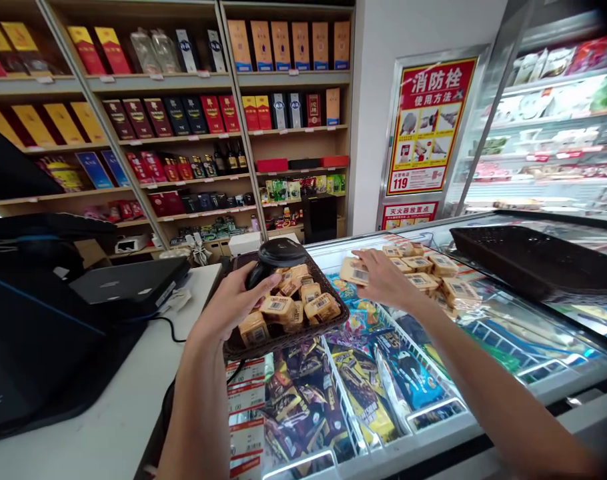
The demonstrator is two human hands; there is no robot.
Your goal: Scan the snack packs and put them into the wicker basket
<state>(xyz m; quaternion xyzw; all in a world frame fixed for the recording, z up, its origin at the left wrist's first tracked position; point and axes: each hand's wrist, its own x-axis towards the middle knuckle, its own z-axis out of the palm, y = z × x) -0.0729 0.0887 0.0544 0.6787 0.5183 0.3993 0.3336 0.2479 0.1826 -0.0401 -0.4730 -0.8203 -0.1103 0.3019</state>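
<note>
My left hand grips the near rim of a dark woven basket full of small tan wrapped snack packets, holding it over the freezer's glass lid. A black barcode scanner rests at the basket's far edge. My right hand reaches forward and is closed on one tan packet, at the edge of a pile of the same packets lying on the glass.
A chest freezer with ice cream packs stands below. A second black basket sits on the glass at right. A white counter with a dark till screen is left. Shelves of boxed bottles line the back wall.
</note>
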